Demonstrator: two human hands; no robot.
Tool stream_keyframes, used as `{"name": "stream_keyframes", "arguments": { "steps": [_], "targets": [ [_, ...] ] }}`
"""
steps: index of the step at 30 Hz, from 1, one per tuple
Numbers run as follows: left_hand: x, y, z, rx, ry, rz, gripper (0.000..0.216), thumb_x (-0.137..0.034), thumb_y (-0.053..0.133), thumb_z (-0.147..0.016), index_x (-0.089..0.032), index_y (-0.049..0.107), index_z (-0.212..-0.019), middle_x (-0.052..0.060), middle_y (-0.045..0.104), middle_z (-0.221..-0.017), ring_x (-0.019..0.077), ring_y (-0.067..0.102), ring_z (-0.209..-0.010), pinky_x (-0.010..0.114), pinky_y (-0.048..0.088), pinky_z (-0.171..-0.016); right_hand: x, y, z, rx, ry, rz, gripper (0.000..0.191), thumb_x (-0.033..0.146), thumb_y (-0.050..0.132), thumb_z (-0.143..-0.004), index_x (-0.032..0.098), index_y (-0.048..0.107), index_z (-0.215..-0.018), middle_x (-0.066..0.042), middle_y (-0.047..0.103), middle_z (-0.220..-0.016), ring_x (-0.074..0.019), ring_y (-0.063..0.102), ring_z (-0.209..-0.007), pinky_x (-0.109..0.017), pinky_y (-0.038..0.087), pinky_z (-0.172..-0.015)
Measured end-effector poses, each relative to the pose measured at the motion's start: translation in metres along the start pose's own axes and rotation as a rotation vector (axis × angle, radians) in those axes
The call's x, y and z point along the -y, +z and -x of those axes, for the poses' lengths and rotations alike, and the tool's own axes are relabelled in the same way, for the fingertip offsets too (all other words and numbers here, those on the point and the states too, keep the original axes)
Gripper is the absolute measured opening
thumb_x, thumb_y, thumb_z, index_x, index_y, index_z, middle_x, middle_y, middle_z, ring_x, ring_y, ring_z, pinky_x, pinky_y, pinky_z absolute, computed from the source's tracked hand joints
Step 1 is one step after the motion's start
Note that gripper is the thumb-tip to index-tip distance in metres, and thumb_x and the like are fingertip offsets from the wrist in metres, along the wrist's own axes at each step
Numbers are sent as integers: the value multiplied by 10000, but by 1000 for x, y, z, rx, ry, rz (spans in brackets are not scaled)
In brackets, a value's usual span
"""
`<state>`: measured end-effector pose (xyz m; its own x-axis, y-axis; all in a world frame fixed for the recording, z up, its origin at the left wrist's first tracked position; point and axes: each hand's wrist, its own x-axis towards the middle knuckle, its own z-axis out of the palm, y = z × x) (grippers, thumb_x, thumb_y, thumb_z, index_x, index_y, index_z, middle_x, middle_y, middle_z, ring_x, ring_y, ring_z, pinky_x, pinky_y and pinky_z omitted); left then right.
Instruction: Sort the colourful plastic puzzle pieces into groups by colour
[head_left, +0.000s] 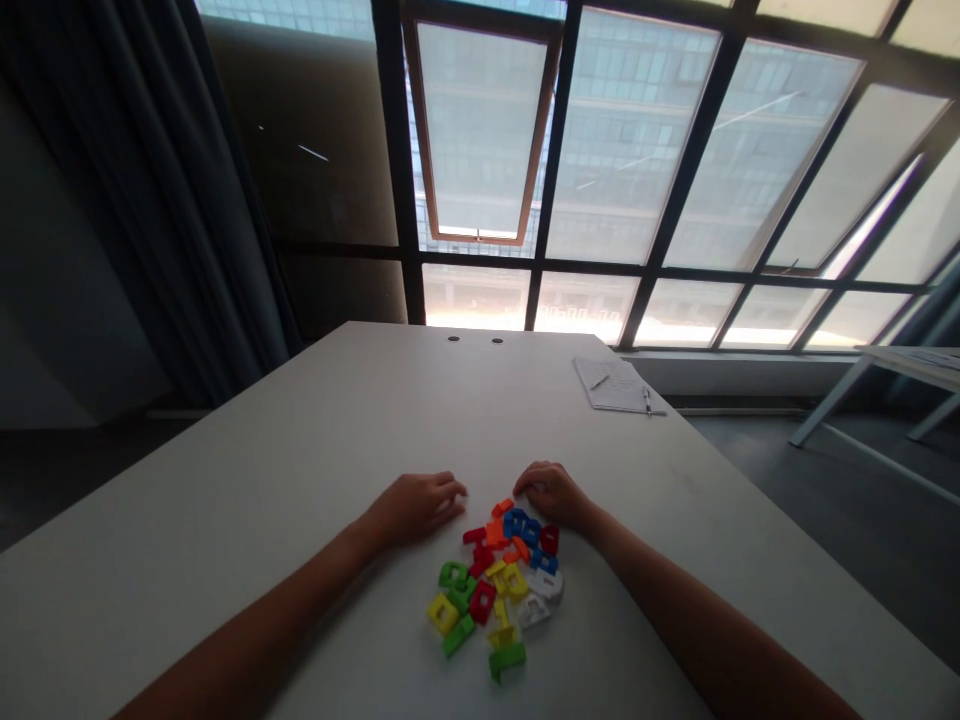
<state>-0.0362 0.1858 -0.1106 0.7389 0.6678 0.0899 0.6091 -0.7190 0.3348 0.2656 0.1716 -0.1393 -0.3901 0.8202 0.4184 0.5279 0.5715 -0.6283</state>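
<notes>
The two bare forearms come in nearest the camera, one from each lower corner, and meet over the near middle of the white table [247, 450].

The fingers [450, 490] of the left hand [416, 505] are curled loosely downward, tips on the tabletop, closed on nothing; they rest just left of the far end of a heap of small plastic pieces [499, 580]. The fingers [525, 482] of the right hand [551, 495] are bent too, knuckles up, tips down at the far edge of the heap beside an orange piece [502, 508] and a blue piece [517, 522] — whether they pinch one of these or only touch it, I cannot tell.

The heap lies between the two wrists and runs toward the near edge: red, orange and blue at the far end, then yellow and white, with a green piece [507, 658] nearest of all and a yellow piece [442, 612] on the near left. The pieces look like small blocky clips, jumbled and touching one another.

Further out, toward the far right corner of the table, lies a sheet of paper [615, 385] with a pen [646, 400] on it — well apart from the hands. Two small dark holes [475, 340] sit near the far edge. Beyond stands a wall of large windows [622, 150], a dark curtain [187, 200] to the left, and another table [900, 370] at the far right.
</notes>
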Motion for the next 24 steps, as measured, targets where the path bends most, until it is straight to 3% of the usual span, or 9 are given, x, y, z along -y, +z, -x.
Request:
{"name": "stream_keyframes", "arguments": {
  "steps": [2, 4, 11, 15, 20, 24],
  "targets": [
    [16, 1, -3, -19, -131, -93, 339, -480, 454, -1001, -250, 702, -986, 38, 751, -868, 202, 685, -757, 319, 511, -754, -1, 1, -1, -4, 34, 30, 311, 84, 514, -731, 226, 784, -790, -29, 758, -812, -181, 680, -761, -301, 533, -789],
    [25, 5, -2, -67, -204, -103, 314, -482, 466, -991, -250, 659, -905, 15, 727, -796, 192, 662, -708, 293, 461, -672, -1, 1, -1, -1, 51, 47, 308, 80, 516, -737, 224, 781, -802, -29, 754, -812, -179, 677, -753, -294, 535, -769],
    [20, 8, 3, -117, -229, -82, 299, -485, 474, -977, -257, 634, -868, 3, 730, -816, 185, 652, -703, 282, 413, -636, 7, -4, 3, 61, -52, -80, 250, 193, 579, -871, 241, 811, -949, -53, 795, -953, -213, 731, -911, -352, 559, -897],
    [20, 7, 4, -124, -236, -79, 302, -483, 472, -975, -256, 639, -867, 2, 728, -809, 183, 647, -698, 282, 412, -638, 15, -3, 1, 180, -93, -166, 290, 190, 558, -888, 257, 824, -980, -37, 804, -1012, -214, 738, -966, -349, 554, -941],
    [21, 8, 5, -137, -236, -87, 298, -477, 465, -983, -252, 630, -877, 3, 721, -818, 180, 641, -699, 283, 399, -631, 6, -7, 2, 108, -50, 139, 385, 122, 521, -873, 264, 812, -1082, -43, 801, -1034, -230, 697, -1030, -401, 492, -1007],
    [21, 8, 5, -133, -240, -81, 288, -474, 472, -982, -251, 624, -880, 2, 721, -814, 178, 639, -701, 283, 400, -639, -11, -21, 6, 83, -36, 363, 359, 216, 555, -942, 261, 752, -1238, -75, 774, -1151, -267, 646, -1125, -464, 433, -1041]
  ]
}}
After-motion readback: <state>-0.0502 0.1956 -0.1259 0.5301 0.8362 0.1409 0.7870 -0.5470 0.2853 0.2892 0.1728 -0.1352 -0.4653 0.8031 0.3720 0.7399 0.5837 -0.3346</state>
